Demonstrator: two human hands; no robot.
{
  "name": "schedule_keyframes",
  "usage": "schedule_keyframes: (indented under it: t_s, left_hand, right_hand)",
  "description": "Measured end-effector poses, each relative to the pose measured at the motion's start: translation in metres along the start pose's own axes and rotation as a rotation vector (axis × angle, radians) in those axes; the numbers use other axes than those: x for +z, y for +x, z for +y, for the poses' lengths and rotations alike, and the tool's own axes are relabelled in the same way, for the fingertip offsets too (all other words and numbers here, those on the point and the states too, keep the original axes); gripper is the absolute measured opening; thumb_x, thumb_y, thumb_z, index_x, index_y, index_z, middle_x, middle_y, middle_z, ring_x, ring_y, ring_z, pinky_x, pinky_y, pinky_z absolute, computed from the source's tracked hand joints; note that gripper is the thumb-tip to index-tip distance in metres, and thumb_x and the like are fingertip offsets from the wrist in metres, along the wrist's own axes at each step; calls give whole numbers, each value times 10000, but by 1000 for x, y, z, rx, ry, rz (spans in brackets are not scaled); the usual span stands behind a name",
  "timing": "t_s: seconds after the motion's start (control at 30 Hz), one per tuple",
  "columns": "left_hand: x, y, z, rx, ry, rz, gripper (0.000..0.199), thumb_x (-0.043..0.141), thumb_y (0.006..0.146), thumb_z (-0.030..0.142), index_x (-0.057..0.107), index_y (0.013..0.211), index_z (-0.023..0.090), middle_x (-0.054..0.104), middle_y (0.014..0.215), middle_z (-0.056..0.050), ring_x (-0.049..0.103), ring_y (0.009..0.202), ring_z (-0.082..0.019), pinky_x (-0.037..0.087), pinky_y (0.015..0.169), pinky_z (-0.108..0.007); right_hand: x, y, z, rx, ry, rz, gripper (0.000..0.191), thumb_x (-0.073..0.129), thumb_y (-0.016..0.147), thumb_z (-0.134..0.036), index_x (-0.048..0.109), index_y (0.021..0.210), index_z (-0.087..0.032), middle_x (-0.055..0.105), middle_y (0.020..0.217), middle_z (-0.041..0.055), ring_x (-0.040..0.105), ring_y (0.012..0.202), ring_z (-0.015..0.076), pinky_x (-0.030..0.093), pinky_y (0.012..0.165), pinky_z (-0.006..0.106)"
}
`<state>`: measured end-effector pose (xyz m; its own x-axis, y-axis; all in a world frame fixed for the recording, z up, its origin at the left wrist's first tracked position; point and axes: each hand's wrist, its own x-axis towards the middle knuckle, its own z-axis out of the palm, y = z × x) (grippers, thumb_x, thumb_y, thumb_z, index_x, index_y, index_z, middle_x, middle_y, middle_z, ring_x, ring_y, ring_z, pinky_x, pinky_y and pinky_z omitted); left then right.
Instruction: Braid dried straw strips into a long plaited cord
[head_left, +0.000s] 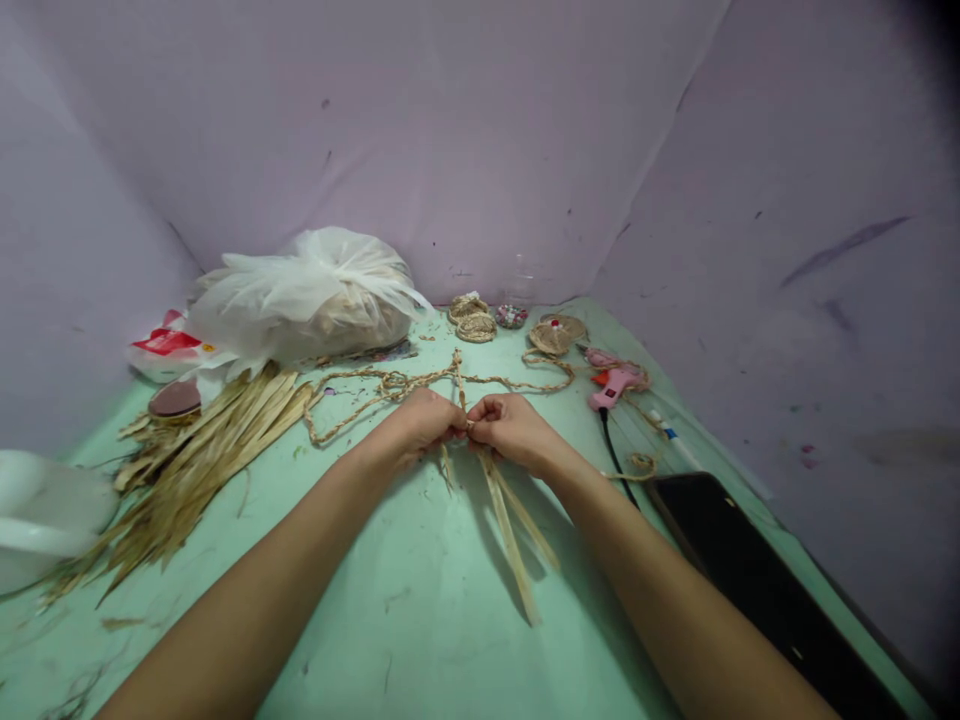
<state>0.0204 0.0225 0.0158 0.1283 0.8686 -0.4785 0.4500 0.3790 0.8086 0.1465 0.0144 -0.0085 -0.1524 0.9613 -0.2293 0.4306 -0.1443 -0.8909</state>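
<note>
Both hands are together at mid-table, wrists angled inward. Left hand (431, 420): fingers curled, thumb and fingertips closed on the braided cord (460, 385). Right hand (514, 428): same, thumb and index finger pinched on it, just beside the left fingertips; the exact finger placement is partly hidden. The cord's worked part runs from the pinch toward the far side; its long length lies in loose loops, far left and far right of the hands. Loose pale strips (512, 545) hang from below the right hand toward the near side.

Green table (390, 640) under everything. Left: bundle of dry leaf strips (202, 465), white plastic container (45, 510) at the edge. Far left: tied white plastic bag (307, 300), red-and-white packet (172, 345) beside it. Far middle: coiled woven pieces (475, 326), beads (511, 316), then a round woven piece (551, 338) with a red dot. Right: pink glue gun (619, 383), black cable (611, 445) running nearward, flat black object (750, 570) near right.
</note>
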Motion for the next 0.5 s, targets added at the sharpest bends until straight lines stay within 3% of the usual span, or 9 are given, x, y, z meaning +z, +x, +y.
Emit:
schedule_keyframes:
  t_s: [0.33,0.5]
  left_hand:
    - [1,-1,-1,-48,66,-27,187,510,537,122,356,439,162,273,332,66,193,309,-32,117,365,-207]
    - [4,2,-4,-54,70,-29,174,518,533,127,376,439,160,293,336,59,205,298,-36,101,351,-213]
  right_hand:
    - [5,-1,2,87,67,-48,89,533,552,-67,514,546,-155,425,383,-42,354,335,56,273,344,185]
    - [0,-4,4,29,-216,80,16,568,552,-153,583,551,-156,514,461,-10,421,414,76,278,399,196]
